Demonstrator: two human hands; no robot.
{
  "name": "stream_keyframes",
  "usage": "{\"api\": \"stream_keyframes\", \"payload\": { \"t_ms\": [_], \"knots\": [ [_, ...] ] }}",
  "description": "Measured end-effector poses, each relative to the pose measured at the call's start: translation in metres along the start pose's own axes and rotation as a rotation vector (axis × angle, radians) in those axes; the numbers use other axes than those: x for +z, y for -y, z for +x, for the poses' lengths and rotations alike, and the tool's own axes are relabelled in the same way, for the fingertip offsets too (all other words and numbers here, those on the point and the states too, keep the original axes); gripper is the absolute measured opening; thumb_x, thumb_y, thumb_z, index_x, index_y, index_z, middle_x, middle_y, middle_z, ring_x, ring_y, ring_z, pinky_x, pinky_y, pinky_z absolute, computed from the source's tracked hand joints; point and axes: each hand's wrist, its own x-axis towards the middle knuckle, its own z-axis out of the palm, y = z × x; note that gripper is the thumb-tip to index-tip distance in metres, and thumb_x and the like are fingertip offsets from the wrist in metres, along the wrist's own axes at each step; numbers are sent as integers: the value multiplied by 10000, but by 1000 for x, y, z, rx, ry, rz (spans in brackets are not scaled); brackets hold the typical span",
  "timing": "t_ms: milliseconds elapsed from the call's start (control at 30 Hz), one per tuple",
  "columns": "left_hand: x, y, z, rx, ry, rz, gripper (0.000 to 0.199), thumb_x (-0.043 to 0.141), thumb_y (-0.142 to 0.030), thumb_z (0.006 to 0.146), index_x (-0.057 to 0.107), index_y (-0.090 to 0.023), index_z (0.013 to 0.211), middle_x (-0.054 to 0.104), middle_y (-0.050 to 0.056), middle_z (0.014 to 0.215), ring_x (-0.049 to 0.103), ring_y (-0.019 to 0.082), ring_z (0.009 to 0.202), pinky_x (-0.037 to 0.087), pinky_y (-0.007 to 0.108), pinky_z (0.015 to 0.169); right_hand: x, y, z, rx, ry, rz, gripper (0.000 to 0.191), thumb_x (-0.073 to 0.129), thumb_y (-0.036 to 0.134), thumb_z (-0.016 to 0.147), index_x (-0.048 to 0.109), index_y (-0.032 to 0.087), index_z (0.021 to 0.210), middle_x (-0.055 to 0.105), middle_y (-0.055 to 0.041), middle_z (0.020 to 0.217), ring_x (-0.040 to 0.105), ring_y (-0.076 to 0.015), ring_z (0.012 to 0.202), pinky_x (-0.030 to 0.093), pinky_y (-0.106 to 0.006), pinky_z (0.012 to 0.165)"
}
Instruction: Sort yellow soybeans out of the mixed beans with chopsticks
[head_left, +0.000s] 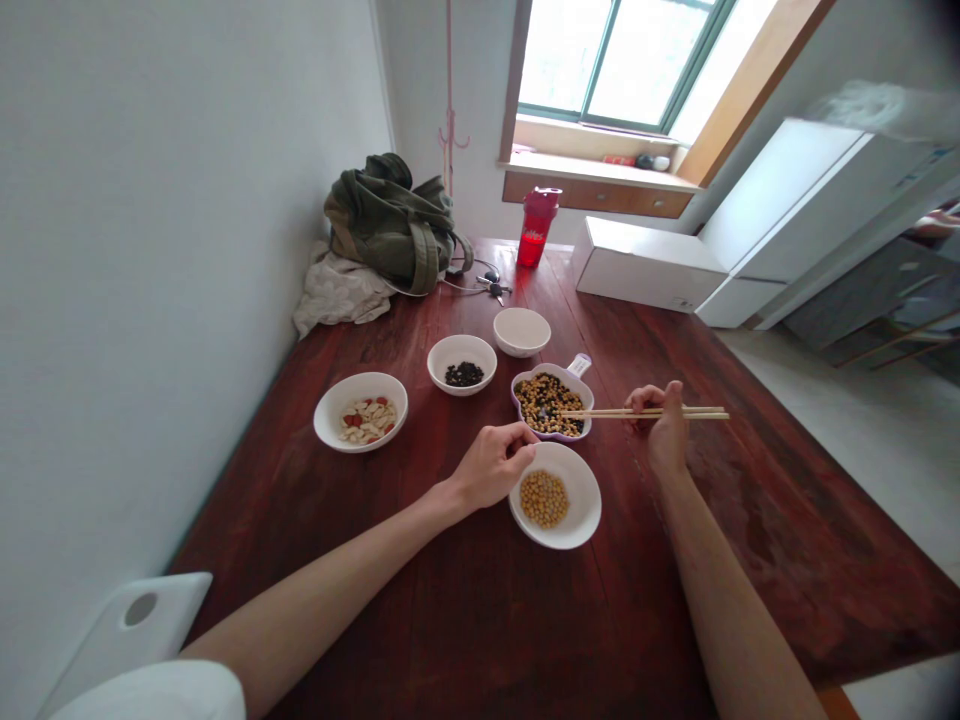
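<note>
My right hand (664,425) is closed round a pair of wooden chopsticks (615,413), whose tips reach into a purple-rimmed, scalloped dish (514,405) with a short handle. Mixed yellow and black beans (551,395) fill this dish. Just in front of it, a white bowl (581,520) contains yellow soybeans (544,498). At that bowl's upper left rim, my left hand (495,465) has its thumb and fingers pinched on the edge, with the fingertips close to the dish. A second white bowl (442,350) behind holds some black beans (464,374).
To the left is a white bowl (330,400) with pale and reddish pieces. Another white bowl (523,325) stands at the back. Farther away are keys (495,288), a red bottle (536,230), a green bag (390,220) against the wall and a white box (645,265).
</note>
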Motion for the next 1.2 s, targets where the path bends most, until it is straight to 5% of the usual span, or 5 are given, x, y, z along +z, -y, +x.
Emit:
{"api": "stream_keyframes", "payload": {
  "t_ms": [800, 1200],
  "knots": [
    [0, -2, 0, 8, -3, 6, 203, 562, -242, 924, 713, -121, 864, 648, 9, 721, 510, 110, 629, 364, 230, 591, 2, -1, -5, -51, 118, 10, 565, 553, 624, 944, 544, 214, 555, 543, -1, 536, 607, -161, 491, 487, -284, 462],
    [0, -1, 0, 3, -3, 11, 201, 565, -244, 921, 713, -121, 863, 648, 4, 717, 507, 106, 625, 361, 224, 587, 0, -5, -4, -87, 129, 10, 571, 519, 618, 966, 552, 217, 562, 565, -7, 539, 627, -169, 519, 502, -282, 489]
  ]
}}
